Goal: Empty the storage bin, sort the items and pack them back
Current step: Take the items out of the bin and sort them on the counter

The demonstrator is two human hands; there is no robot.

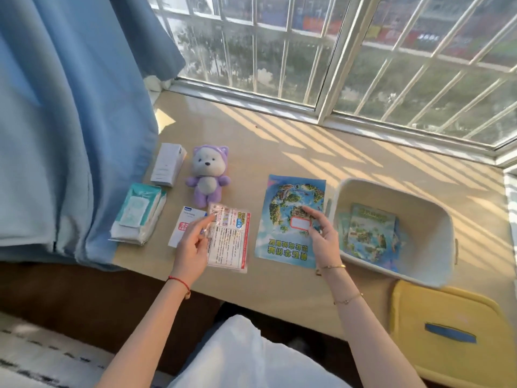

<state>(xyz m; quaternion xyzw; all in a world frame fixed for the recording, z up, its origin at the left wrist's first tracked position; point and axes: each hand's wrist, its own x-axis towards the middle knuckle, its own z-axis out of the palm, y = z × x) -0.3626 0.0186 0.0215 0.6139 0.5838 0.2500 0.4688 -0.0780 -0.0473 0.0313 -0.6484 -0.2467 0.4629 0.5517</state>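
Note:
The pale storage bin [391, 191] stands at the right of the sill table with two blue-green booklets [369, 236] inside. Laid out to its left are a large blue booklet [291, 203], a clear packet with a pink printed sheet [232, 242], a small white box with a blue label [183, 219], a wet-wipes pack [140, 214], a tall white box [167, 163] and a purple plush bear [207, 175]. My left hand [193, 245] reaches with fairly straight, blurred fingers over the packet's left edge. Hovering above the large booklet's lower right, my right hand [321, 233] has loosely curled fingers and holds nothing.
A blue curtain [70, 135] hangs along the table's left side. The barred window [335, 51] runs behind the table. A yellow cushion [447, 331] lies below the bin at the near right. White fabric [237, 357] covers my lap.

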